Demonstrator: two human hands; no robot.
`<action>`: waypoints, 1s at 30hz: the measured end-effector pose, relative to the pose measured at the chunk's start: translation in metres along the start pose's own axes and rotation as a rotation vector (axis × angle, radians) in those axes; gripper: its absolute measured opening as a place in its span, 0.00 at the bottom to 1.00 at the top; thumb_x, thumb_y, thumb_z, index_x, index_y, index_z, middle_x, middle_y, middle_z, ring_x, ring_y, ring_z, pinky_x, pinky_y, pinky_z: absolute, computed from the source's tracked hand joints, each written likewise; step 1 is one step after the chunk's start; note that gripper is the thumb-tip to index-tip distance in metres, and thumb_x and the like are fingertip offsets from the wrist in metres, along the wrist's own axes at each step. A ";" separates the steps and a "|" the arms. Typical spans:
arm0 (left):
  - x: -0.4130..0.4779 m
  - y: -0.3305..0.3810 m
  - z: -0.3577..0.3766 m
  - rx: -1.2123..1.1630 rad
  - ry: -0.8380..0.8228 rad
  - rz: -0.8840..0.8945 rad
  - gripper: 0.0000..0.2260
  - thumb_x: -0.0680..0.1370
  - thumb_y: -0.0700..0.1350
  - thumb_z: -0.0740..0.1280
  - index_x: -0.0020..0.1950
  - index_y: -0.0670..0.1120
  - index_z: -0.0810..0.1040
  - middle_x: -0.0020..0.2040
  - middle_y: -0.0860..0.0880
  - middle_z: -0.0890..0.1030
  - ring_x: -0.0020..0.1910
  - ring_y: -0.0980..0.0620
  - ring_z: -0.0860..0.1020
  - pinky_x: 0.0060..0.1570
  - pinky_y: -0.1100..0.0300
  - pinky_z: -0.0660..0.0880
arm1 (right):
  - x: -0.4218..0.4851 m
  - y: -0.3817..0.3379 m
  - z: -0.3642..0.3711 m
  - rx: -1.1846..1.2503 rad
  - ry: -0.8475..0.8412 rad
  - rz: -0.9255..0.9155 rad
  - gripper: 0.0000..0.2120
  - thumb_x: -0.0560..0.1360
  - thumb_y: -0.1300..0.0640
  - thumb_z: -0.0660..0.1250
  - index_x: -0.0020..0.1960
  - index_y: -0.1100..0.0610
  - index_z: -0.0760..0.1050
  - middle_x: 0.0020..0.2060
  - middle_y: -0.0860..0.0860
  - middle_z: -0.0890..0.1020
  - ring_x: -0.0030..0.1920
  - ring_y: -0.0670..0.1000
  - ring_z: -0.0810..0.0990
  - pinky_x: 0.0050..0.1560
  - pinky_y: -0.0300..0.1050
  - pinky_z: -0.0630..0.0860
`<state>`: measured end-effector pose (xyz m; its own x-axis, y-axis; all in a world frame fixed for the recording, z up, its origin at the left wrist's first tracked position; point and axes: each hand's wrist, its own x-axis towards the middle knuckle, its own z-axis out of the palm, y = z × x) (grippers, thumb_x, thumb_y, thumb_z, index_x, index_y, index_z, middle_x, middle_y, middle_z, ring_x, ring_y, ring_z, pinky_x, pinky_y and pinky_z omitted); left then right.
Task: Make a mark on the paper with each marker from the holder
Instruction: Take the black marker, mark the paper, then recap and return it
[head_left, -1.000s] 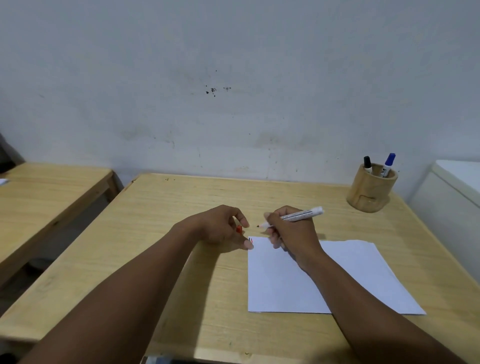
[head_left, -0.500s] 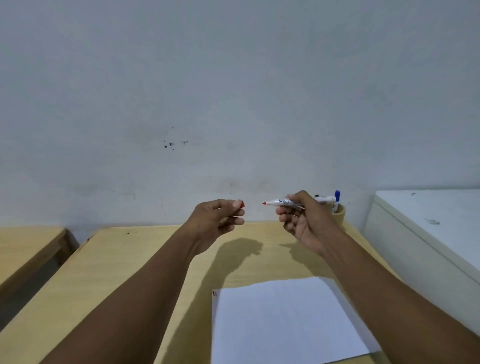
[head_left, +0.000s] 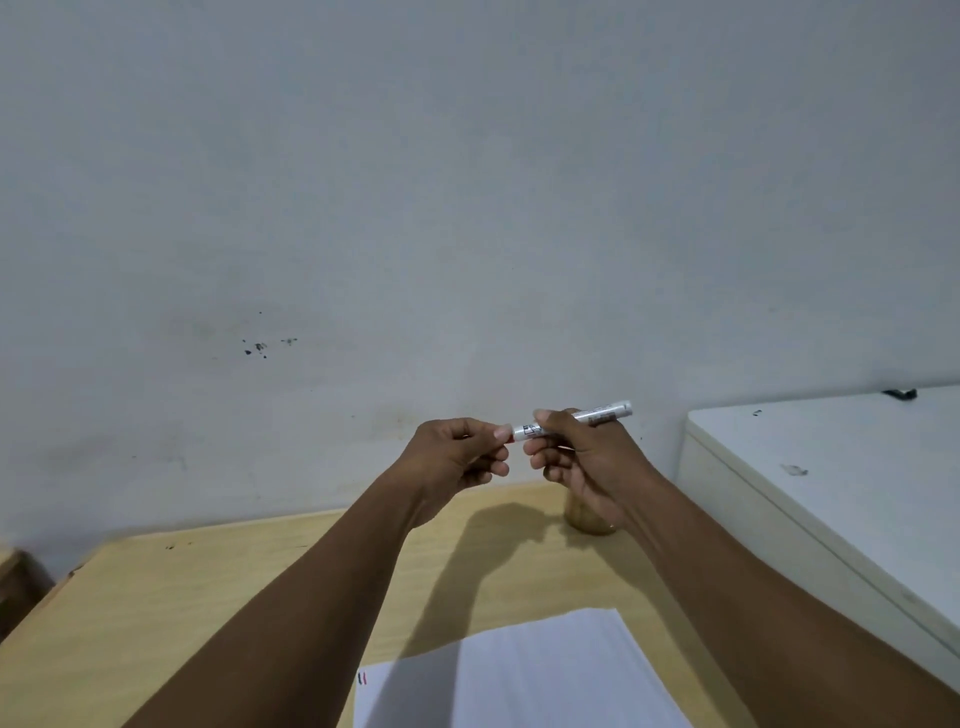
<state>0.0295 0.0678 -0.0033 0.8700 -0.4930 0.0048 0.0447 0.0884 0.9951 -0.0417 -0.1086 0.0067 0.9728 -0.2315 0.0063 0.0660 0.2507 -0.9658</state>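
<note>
I hold both hands up in front of the wall, above the table. My right hand grips a white marker that lies almost level. My left hand pinches the red cap against the marker's tip end; only a sliver of red shows between my fingers. The white paper lies on the wooden table below, with short red and dark marks at its top left corner. The wooden holder is mostly hidden behind my right hand, and its other markers are out of sight.
A white cabinet top stands to the right of the table, with a small dark object at its far edge. The wall runs close behind the table. A second wooden surface peeks in at the far left.
My hands have come together: the red cap in my left hand now meets the marker's tip, which was bare and apart from it. Earlier the hands were down at the paper; the view has tilted up.
</note>
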 end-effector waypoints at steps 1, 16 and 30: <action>0.003 0.001 0.001 0.017 0.008 0.010 0.06 0.76 0.45 0.75 0.46 0.42 0.84 0.37 0.47 0.84 0.34 0.52 0.83 0.39 0.61 0.78 | 0.002 -0.002 -0.002 0.000 -0.010 0.011 0.08 0.78 0.57 0.72 0.47 0.63 0.80 0.34 0.58 0.84 0.29 0.50 0.82 0.29 0.40 0.73; 0.048 0.026 0.010 0.118 0.152 0.188 0.04 0.75 0.40 0.76 0.43 0.40 0.85 0.34 0.47 0.83 0.34 0.48 0.82 0.39 0.59 0.77 | 0.029 -0.043 -0.050 -0.282 0.103 0.215 0.32 0.72 0.32 0.70 0.53 0.61 0.77 0.30 0.58 0.84 0.19 0.46 0.73 0.17 0.35 0.63; 0.097 0.020 0.066 0.987 0.021 0.310 0.10 0.73 0.48 0.79 0.51 0.45 0.87 0.38 0.50 0.84 0.40 0.52 0.83 0.42 0.62 0.77 | 0.042 -0.032 -0.105 -0.687 0.295 0.053 0.13 0.80 0.52 0.69 0.53 0.63 0.80 0.33 0.56 0.85 0.22 0.49 0.77 0.25 0.39 0.69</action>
<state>0.0829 -0.0354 0.0233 0.7836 -0.5532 0.2828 -0.5971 -0.5447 0.5889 -0.0267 -0.2253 0.0111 0.8645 -0.5022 -0.0215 -0.2271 -0.3522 -0.9080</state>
